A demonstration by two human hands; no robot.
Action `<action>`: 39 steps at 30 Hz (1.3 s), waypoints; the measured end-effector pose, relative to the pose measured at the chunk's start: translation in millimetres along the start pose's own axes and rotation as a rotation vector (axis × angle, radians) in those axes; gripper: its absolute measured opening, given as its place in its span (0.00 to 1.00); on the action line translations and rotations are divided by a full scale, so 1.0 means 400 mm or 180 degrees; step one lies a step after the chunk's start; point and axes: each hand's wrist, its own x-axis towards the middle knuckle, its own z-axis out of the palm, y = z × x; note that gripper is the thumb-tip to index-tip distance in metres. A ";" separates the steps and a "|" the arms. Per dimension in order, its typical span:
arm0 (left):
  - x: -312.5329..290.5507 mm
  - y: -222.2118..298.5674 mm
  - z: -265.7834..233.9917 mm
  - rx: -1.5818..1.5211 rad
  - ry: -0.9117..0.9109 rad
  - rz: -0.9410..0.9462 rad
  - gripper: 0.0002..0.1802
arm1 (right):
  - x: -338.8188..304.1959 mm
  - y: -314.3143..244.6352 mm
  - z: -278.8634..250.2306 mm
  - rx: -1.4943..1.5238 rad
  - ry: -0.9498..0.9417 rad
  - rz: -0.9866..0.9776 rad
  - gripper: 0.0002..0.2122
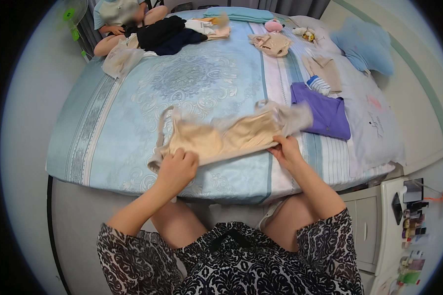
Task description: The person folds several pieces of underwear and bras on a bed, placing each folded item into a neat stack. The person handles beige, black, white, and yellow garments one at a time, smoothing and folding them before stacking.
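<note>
A beige bra [224,137] is spread wide between my hands, just over the near edge of the bed, its cups' inner side facing up. My left hand [178,167] is closed on the lower band at its left end. At the right, my right hand [285,150] pinches the lower edge near the other cup. The bra's right end is smeared by motion and partly covers a folded purple garment [325,115]. A strap loops up at the left.
Dark clothes [165,34] and a plastic bag [122,60] lie at the far left, beside a seated person [123,17]. Folded beige clothing [270,45], a striped sock-like item [318,85] and a blue pillow [362,45] are at the right. A nightstand [364,226] holds several bottles.
</note>
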 end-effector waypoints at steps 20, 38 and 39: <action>0.154 0.046 0.116 -0.2683 -0.0420 -0.0507 0.25 | -0.088 -0.187 0.047 -0.4347 -0.1095 -0.0901 0.20; 0.205 -0.007 0.182 -0.3662 -0.1081 -0.1903 0.19 | 0.127 -0.090 0.168 -0.4705 -0.3393 -0.1375 0.16; 0.217 0.002 0.191 -0.3383 -0.0812 -0.1828 0.16 | 0.153 -0.110 0.192 -0.4476 -0.3412 -0.0652 0.14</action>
